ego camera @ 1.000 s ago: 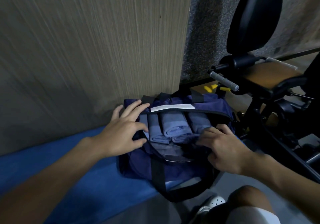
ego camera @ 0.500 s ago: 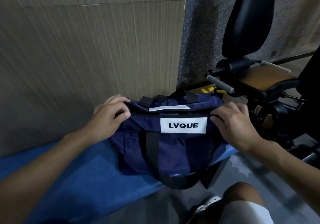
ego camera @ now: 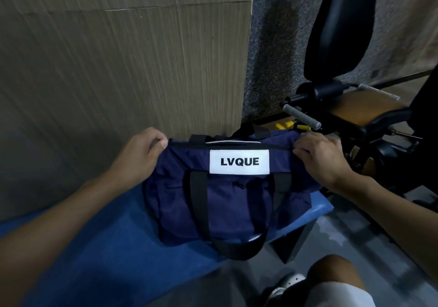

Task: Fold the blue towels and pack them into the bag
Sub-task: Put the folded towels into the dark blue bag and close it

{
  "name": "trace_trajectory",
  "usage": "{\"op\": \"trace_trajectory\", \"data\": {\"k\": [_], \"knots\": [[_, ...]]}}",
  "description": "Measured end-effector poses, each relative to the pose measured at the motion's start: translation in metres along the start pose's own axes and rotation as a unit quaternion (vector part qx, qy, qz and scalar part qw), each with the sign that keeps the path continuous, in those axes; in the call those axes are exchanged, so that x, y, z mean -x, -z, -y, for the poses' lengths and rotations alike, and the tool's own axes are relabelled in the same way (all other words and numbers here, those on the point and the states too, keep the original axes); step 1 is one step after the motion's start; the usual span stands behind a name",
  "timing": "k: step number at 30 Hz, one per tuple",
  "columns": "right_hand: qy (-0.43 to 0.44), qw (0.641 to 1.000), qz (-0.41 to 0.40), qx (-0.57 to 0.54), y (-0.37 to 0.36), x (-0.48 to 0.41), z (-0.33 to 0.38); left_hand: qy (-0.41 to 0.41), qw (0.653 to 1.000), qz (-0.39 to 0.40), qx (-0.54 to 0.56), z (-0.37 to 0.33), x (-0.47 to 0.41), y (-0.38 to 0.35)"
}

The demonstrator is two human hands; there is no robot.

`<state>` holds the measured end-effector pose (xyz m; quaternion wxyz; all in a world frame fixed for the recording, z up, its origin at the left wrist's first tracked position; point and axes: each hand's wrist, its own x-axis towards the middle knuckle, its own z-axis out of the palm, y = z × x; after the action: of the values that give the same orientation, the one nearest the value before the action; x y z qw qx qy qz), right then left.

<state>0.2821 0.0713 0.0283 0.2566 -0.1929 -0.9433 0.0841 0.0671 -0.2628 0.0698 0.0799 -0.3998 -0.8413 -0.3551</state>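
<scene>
1. A navy-blue fabric duffel bag [ego camera: 227, 200] with black webbing handles is sitting on a blue padded bench surface [ego camera: 113, 242], its back against a tan ribbed wall panel [ego camera: 123, 64] at twelve o'clock.
2. A white rectangular label [ego camera: 239, 162] reading "LVQUE" is facing the camera on the bag's near side, and the bag's top edges are lying drawn together, so no towel is showing.
3. The left hand [ego camera: 139, 157] is gripping the bag's top corner at nine o'clock, its fingers curled together and clamped on the cloth.
4. The right hand [ego camera: 320, 159] is holding the opposite corner at three o'clock, its fingers pressed down and pinching the fabric there.
5. One black handle loop [ego camera: 237, 249] is hanging over the bench's front edge at six o'clock.
6. A black exercise machine [ego camera: 341, 45] with a brown padded seat [ego camera: 362, 109] is standing at two o'clock, just beside the bag.
7. A bare knee [ego camera: 334, 271] and a white shoe [ego camera: 286, 283] are showing at five o'clock.
</scene>
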Motion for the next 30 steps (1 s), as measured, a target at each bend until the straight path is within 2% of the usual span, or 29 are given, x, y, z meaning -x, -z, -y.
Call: {"op": "trace_trajectory", "data": {"k": [2, 6, 9, 13, 15, 21, 27, 30], "knots": [[-0.004, 0.999, -0.019, -0.042, 0.002, -0.008, 0.003, 0.020, 1.000, -0.013, -0.013, 0.002, -0.003, 0.004], [-0.055, 0.988, 0.043, -0.139, 0.001, -0.008, 0.010, 0.041, 0.999, -0.018, -0.020, 0.007, -0.004, 0.008], [-0.080, 0.983, 0.094, -0.137, 0.001, 0.004, 0.004, 0.049, 0.998, -0.035, -0.031, 0.008, -0.001, 0.008], [-0.070, 0.985, 0.130, -0.085, -0.001, 0.015, -0.004, 0.061, 0.996, -0.044, -0.044, 0.011, 0.002, 0.011], [-0.059, 0.988, 0.110, -0.093, 0.000, 0.015, 0.000, 0.064, 0.996, -0.051, -0.041, 0.012, 0.005, 0.014], [-0.045, 0.978, -0.023, -0.200, 0.017, -0.002, 0.026, 0.086, 0.993, -0.068, -0.041, 0.020, 0.011, 0.033], [-0.042, 0.974, -0.027, -0.219, 0.009, 0.001, 0.038, 0.085, 0.996, 0.011, -0.036, 0.026, 0.019, 0.039], [-0.046, 0.970, -0.027, -0.238, 0.007, 0.004, 0.036, 0.011, 0.995, 0.002, -0.099, 0.003, 0.016, 0.027]]}}
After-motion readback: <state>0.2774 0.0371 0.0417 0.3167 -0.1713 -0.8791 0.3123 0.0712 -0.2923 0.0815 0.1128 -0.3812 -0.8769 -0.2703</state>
